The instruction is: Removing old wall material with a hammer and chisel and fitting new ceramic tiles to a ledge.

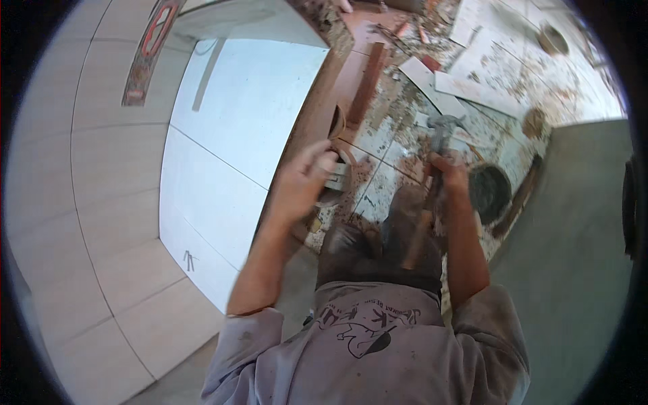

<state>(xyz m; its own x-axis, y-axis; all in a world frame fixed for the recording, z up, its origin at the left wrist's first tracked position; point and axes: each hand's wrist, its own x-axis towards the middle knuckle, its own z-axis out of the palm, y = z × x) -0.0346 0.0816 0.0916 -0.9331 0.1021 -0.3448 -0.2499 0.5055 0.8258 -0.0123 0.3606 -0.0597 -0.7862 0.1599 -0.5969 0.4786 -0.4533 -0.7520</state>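
Observation:
A hammer (443,125) with a metal claw head and a wooden handle is gripped in my right hand (449,165), its head pointing away from me and its handle hanging down over my leg. My left hand (307,179), slightly blurred, is raised with its fingers loosely bent and apart, holding nothing that I can see. Just beside its fingertips are some round items (335,169), partly hidden by the hand, and a ring-shaped object (336,121) stands a little beyond them.
Debris and loose tile strips (432,88) litter the tiled floor. A dark bucket (489,192) sits right of my legs, a small bowl (552,39) farther back. A white-tiled ledge (229,121) borders my left, with a grey-and-red tool (138,81) above it. A grey wall (553,223) borders my right.

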